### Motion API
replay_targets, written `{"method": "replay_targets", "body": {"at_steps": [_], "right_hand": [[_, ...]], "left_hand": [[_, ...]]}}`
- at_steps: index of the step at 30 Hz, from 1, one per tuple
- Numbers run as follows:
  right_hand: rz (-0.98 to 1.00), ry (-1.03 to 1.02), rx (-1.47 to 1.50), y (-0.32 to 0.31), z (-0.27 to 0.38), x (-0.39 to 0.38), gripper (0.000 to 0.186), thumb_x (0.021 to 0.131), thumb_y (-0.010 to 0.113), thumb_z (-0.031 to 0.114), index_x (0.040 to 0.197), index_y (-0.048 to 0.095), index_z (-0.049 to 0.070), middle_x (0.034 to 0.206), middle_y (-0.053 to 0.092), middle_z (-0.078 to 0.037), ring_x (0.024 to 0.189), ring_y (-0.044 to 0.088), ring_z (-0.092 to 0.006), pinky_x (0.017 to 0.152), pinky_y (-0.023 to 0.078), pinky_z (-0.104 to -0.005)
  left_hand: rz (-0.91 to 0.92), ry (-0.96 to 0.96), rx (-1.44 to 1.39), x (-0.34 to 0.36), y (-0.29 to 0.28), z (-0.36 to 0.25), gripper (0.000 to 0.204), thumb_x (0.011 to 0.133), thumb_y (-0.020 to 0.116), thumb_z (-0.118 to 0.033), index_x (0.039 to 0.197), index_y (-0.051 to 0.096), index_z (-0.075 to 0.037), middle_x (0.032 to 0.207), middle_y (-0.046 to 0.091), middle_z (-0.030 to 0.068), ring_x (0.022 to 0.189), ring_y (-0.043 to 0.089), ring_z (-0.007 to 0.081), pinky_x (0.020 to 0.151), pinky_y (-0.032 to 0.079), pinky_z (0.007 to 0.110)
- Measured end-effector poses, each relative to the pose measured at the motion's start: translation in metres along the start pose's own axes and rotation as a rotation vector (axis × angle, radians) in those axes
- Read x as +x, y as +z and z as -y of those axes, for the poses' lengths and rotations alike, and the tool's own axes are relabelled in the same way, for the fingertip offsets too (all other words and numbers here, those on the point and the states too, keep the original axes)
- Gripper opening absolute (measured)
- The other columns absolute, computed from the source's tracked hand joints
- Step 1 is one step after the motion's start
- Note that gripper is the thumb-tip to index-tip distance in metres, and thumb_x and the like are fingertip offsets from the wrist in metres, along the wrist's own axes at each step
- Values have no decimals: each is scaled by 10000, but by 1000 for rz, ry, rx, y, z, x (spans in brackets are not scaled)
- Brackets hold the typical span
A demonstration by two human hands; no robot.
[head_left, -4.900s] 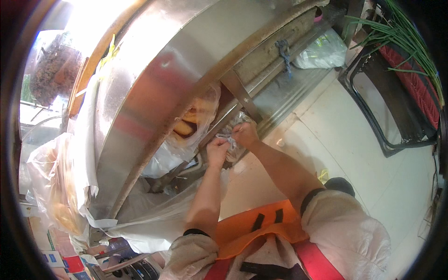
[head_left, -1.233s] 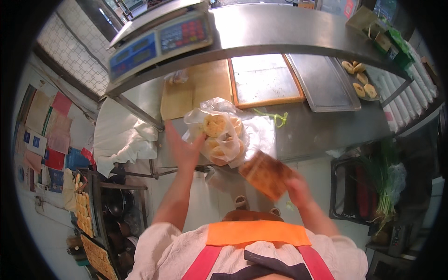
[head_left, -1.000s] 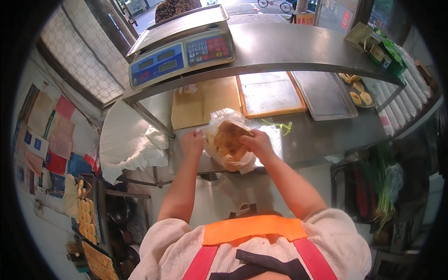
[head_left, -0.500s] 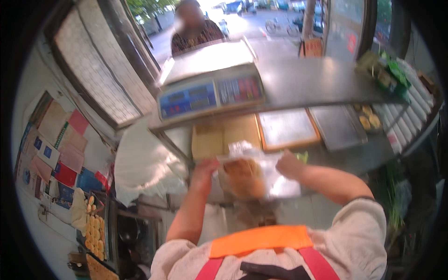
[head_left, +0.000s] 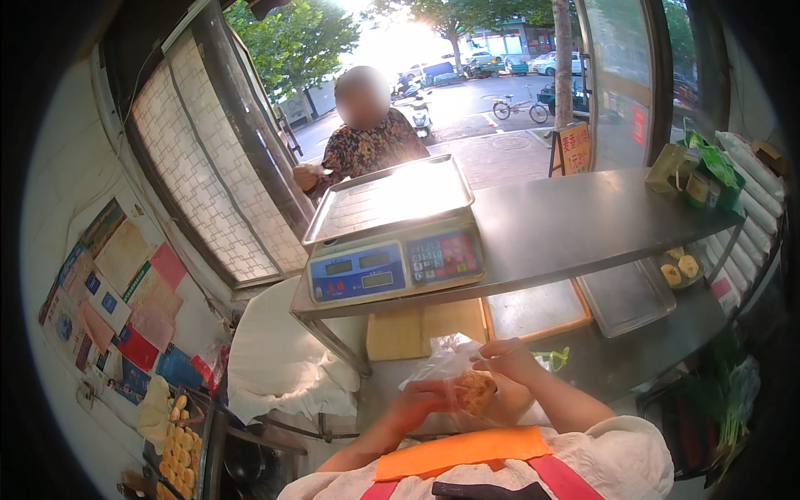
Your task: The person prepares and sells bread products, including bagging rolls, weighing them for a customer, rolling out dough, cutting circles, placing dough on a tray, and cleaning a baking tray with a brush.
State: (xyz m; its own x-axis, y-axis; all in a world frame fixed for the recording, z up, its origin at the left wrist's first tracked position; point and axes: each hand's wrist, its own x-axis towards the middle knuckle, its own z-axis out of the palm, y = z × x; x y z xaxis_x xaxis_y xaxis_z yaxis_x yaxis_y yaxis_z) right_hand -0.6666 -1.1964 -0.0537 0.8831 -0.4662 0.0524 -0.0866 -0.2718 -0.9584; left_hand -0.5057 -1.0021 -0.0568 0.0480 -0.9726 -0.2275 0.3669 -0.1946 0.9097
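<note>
A clear plastic bag [head_left: 447,357] with golden-brown flatbread [head_left: 475,392] inside is held close to my body, just above the lower counter. My left hand [head_left: 423,402] grips the left side of the bag, its fingers reaching across the bread. Near the bag's upper right edge, my right hand [head_left: 504,358] is closed with fingertips pinching the plastic. Part of the bread is hidden behind my hands and the orange apron top [head_left: 462,450].
A scale [head_left: 392,267] stands on the raised metal shelf [head_left: 567,217]. Below lie a wooden board [head_left: 425,327], a framed white panel [head_left: 537,310] and a metal tray [head_left: 625,296]. Small round breads [head_left: 179,454] fill a rack at lower left. Across the counter stands a person [head_left: 371,142].
My hands have come closer together around the bag, and the right one has moved inward to its upper edge. My view has tilted up, showing more of the street and the person outside.
</note>
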Motion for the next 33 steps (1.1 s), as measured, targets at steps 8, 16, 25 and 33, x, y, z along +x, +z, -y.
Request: {"method": "replay_targets", "body": {"at_steps": [8,16,25,33], "right_hand": [[128,-517,-74,51,-31,26,170,661,655,25,831,661,27,926,675,-110,938,638,-284,837,500,-337],[-811,124,-858,60,-190,-13,102,683,572,70,602,541,17,719,593,-149,726,566,-363,668,477,-476],[-52,165,772,63,-39,34,233,811,698,167,936,703,-29,1103,660,-104,1168,533,-216,980,412,-368],[41,-597,-398,50,-102,35,56,637,711,134,679,700,98,949,703,-59,1022,616,-280,873,474,-397]], "left_hand": [[498,-248,-161,52,-44,43,324,906,609,-162,1174,600,20,1138,620,92,1039,602,204,886,491,318],[-289,48,525,30,-92,87,181,815,636,-136,938,650,-4,929,653,81,763,598,150,691,483,263],[269,743,843,46,-115,55,85,859,577,-137,827,555,-61,936,617,90,720,566,213,602,463,306],[253,-278,634,56,-77,35,216,842,655,-256,844,706,-47,802,659,19,612,563,95,534,433,243]]}}
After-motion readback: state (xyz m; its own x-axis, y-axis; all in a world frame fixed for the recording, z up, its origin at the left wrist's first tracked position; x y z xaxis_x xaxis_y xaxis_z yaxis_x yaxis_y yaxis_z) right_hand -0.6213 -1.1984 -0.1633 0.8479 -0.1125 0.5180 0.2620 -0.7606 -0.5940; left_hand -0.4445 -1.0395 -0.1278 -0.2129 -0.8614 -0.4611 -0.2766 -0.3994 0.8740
